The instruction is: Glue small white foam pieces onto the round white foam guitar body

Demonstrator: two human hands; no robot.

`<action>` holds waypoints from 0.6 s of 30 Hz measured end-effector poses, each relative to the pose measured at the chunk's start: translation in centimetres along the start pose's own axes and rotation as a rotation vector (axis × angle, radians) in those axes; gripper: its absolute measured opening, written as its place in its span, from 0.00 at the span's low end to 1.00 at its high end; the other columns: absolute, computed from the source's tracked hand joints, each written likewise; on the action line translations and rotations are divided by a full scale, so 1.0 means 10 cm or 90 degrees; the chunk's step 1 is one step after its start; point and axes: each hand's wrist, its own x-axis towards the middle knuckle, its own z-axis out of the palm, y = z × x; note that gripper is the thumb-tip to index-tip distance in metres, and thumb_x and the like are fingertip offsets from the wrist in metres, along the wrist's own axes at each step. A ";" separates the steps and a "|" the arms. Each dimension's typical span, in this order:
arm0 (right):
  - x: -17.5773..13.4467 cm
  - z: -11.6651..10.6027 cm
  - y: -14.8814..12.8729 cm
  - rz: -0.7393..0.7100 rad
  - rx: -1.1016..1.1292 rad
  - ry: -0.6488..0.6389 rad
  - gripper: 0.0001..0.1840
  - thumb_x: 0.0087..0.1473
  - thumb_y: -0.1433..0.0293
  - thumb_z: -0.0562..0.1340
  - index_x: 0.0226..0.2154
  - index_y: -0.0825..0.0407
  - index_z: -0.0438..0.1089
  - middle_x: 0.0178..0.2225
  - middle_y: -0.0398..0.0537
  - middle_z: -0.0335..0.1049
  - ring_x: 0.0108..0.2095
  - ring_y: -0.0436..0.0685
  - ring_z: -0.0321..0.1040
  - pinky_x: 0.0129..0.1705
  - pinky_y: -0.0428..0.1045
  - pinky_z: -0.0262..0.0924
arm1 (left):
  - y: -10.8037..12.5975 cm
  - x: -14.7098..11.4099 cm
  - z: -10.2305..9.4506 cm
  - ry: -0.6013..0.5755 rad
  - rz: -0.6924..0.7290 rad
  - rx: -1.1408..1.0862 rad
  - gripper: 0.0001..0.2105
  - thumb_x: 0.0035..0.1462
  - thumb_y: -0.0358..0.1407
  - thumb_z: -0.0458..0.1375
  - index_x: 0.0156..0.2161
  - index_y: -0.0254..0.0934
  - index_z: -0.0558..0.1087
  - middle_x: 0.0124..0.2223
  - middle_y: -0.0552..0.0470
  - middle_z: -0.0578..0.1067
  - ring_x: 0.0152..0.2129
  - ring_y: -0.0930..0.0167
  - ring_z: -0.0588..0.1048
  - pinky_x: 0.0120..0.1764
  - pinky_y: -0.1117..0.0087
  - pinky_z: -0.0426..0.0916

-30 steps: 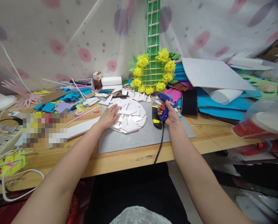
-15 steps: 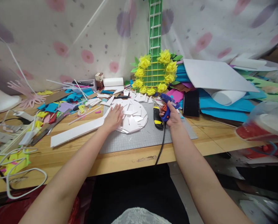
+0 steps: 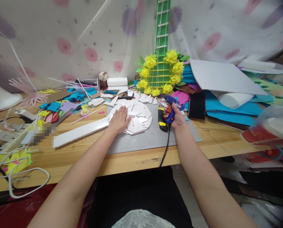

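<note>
A white foam-board shape (image 3: pixel 141 122) lies on a grey cutting mat (image 3: pixel 131 143); its round body is covered with overlapping white pieces, and its long flat neck (image 3: pixel 80 134) points to the lower left. My left hand (image 3: pixel 119 120) rests flat on the left part of the round body, fingers stretched out, hiding the pieces below. In my right hand (image 3: pixel 176 117) is a blue hot glue gun (image 3: pixel 170 115) with an orange trigger, held over the mat's right side. Its black cord hangs over the table edge. Beside it lies a black and yellow utility knife (image 3: pixel 162 119).
Behind the mat stands a green paper guitar (image 3: pixel 159 74) ringed with yellow flowers. Coloured scraps (image 3: pixel 67 106) cover the left back of the table, with white cables (image 3: pixel 28 171) nearer. To the right are a phone (image 3: pixel 196 106), stacked sheets (image 3: pixel 227 76) and a plastic cup (image 3: pixel 269 129).
My left hand has shifted slightly right over the round body and lies flatter on it. The glue gun stays in my right hand. The whole view has moved a little.
</note>
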 end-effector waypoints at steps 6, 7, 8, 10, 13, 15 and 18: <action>-0.02 0.03 -0.01 0.003 -0.016 0.004 0.19 0.43 0.55 0.67 0.23 0.52 0.64 0.19 0.40 0.66 0.15 0.42 0.55 0.15 0.39 0.54 | 0.01 -0.01 0.01 0.011 0.003 0.007 0.29 0.63 0.45 0.36 0.63 0.28 0.51 0.66 0.41 0.49 0.63 0.64 0.45 0.62 0.59 0.42; -0.02 0.03 -0.01 0.001 -0.018 0.003 0.19 0.43 0.55 0.67 0.23 0.52 0.63 0.19 0.40 0.66 0.15 0.42 0.55 0.14 0.39 0.54 | 0.01 -0.01 0.01 0.012 0.004 0.007 0.29 0.63 0.45 0.36 0.63 0.28 0.51 0.66 0.41 0.49 0.63 0.64 0.45 0.62 0.59 0.42; -0.02 0.03 -0.01 -0.001 -0.020 0.002 0.19 0.43 0.55 0.67 0.23 0.52 0.63 0.19 0.39 0.66 0.15 0.42 0.55 0.14 0.39 0.54 | 0.01 -0.01 0.01 0.012 0.004 0.007 0.29 0.63 0.46 0.36 0.63 0.28 0.51 0.66 0.41 0.49 0.63 0.64 0.45 0.62 0.59 0.42; -0.01 0.03 -0.01 -0.007 -0.021 0.002 0.19 0.43 0.55 0.67 0.22 0.52 0.63 0.19 0.39 0.66 0.15 0.42 0.55 0.14 0.39 0.54 | 0.01 -0.01 0.02 0.011 0.003 0.002 0.30 0.62 0.46 0.36 0.63 0.28 0.51 0.66 0.41 0.49 0.63 0.64 0.45 0.62 0.58 0.41; -0.01 0.02 -0.01 -0.013 -0.028 -0.001 0.19 0.43 0.54 0.66 0.23 0.52 0.63 0.19 0.39 0.66 0.15 0.42 0.55 0.14 0.39 0.54 | 0.00 -0.01 0.02 0.007 0.000 -0.019 0.30 0.62 0.47 0.37 0.64 0.30 0.48 0.66 0.41 0.48 0.63 0.65 0.44 0.62 0.58 0.41; -0.01 0.02 -0.01 -0.014 -0.032 -0.005 0.19 0.43 0.54 0.66 0.23 0.51 0.63 0.19 0.38 0.66 0.15 0.42 0.55 0.14 0.39 0.54 | -0.02 -0.01 0.02 0.008 0.001 -0.045 0.30 0.62 0.47 0.37 0.65 0.32 0.44 0.67 0.42 0.46 0.64 0.66 0.42 0.62 0.58 0.40; -0.01 0.02 -0.01 -0.013 -0.024 -0.006 0.19 0.43 0.54 0.67 0.23 0.52 0.63 0.19 0.39 0.66 0.15 0.42 0.55 0.15 0.39 0.54 | -0.07 -0.01 0.02 0.021 0.003 -0.110 0.31 0.63 0.46 0.37 0.66 0.35 0.37 0.67 0.43 0.40 0.64 0.66 0.38 0.62 0.55 0.37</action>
